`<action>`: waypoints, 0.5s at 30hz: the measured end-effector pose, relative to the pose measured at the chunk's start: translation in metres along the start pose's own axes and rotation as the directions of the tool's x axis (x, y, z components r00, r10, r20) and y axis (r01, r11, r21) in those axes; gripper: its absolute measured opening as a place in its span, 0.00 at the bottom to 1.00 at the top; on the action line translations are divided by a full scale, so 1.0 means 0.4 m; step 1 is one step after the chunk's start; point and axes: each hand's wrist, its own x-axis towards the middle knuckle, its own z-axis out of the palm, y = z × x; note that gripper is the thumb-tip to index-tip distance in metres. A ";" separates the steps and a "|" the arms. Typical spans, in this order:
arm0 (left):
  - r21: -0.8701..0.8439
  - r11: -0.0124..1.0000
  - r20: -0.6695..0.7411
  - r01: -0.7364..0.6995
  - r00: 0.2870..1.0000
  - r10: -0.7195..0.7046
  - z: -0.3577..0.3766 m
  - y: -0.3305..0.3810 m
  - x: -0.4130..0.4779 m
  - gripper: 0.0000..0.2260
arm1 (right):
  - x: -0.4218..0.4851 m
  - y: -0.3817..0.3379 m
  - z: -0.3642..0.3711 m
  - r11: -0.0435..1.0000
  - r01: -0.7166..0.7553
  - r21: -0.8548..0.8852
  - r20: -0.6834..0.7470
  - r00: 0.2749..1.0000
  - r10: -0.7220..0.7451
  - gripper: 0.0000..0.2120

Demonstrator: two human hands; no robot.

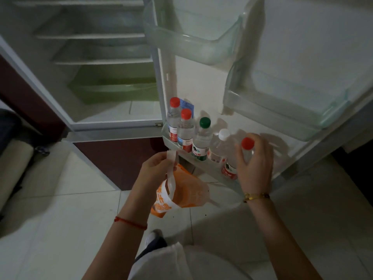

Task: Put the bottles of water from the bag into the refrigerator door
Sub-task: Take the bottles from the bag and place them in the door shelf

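Observation:
The refrigerator door stands open, and its lowest door shelf (203, 165) holds a row of water bottles. From the left stand two red-capped bottles (185, 129), a green-capped bottle (201, 138) and a white-capped bottle (219, 145). My right hand (255, 164) grips a further red-capped bottle (247, 147) by its upper body, standing at the right end of that row. My left hand (155, 168) pinches the white handle of an orange-and-white plastic bag (181, 190), which hangs limp just below the shelf.
Two clear door bins (193, 43) (282, 110) hang above the bottle shelf. The fridge interior (96, 63) has bare shelves and a green drawer. Pale floor tiles lie below; my foot (153, 239) is near the bottom centre. A dark object lies at the left edge.

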 end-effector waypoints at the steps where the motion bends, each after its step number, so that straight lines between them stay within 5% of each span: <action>1: 0.006 1.000 -0.008 -0.001 1.000 0.001 -0.006 -0.004 0.003 0.09 | -0.008 -0.012 0.007 0.999 0.047 0.026 -0.022 0.999 -0.047 0.15; 5: 0.010 1.000 -0.071 -0.008 0.997 0.009 -0.043 -0.017 0.008 0.08 | -0.032 -0.057 0.045 0.974 0.207 0.095 -0.038 0.978 -0.204 0.11; 15: 0.155 0.988 -0.266 -0.028 0.962 0.069 -0.219 -0.054 0.044 0.11 | -0.040 -0.177 0.155 0.944 0.243 0.221 0.057 0.964 -0.262 0.12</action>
